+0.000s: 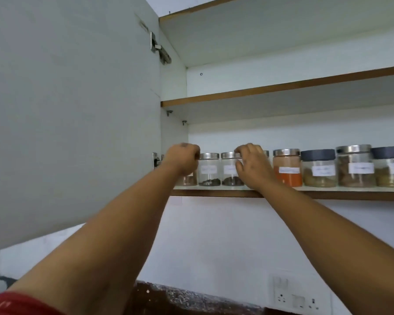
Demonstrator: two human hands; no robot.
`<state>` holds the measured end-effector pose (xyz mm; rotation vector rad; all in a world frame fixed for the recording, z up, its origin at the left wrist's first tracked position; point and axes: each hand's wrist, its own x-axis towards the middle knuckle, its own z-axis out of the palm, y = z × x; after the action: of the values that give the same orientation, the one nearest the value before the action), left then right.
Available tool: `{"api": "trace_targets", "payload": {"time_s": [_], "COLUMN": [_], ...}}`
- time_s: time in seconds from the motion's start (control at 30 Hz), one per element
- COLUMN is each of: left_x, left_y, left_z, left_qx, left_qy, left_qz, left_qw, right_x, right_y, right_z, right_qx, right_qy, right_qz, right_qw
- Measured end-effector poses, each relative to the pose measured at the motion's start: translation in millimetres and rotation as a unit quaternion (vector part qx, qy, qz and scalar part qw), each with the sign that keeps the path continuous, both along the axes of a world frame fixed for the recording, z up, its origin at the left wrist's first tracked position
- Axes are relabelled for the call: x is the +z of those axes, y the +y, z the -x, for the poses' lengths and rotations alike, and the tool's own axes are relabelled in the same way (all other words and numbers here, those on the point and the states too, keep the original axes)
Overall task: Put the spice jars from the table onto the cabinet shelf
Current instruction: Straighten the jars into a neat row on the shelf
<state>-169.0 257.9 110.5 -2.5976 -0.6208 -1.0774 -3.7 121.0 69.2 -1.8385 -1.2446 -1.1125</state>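
Seating jars: left hand (184,159) grips the end jar (190,179); right hand (251,165) cups another (231,169); release gently, upright on the shelf (328,194).

Each spice jar (287,167) on the cabinet shelf (328,193) carries a white paper label (289,170) with handwriting, which is too blurred to read. The red sleeve (16,304) at the lower left bears partial white lettering, also not legible.
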Motion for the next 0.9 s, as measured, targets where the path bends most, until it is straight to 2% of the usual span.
{"api": "trace_targets", "payload": {"time_s": [0.17,0.43,0.53,0.77,0.9], "left_x": [46,68,69,77,77], "left_y": [61,101,115,152,162], "left_z": [1,-58,-75,-107,-120], "left_qx": [0.073,0.112,0.113,0.109,0.111], "left_qy": [0.056,0.207,0.265,0.325,0.355], "left_qz": [-0.091,-0.068,-0.058,-0.055,-0.065], "left_qw": [0.992,0.97,0.956,0.938,0.926], "right_x": [42,71,72,82,87], "right_y": [62,113,126,171,193], "right_z": [14,7,-2,-31,-30], "right_qx": [-0.014,-0.107,-0.131,-0.178,-0.244], "right_qy": [0.04,0.057,0.044,0.033,0.016], "right_qz": [0.123,0.248,0.261,0.293,0.342], "right_qw": [0.991,0.961,0.955,0.939,0.907]}}
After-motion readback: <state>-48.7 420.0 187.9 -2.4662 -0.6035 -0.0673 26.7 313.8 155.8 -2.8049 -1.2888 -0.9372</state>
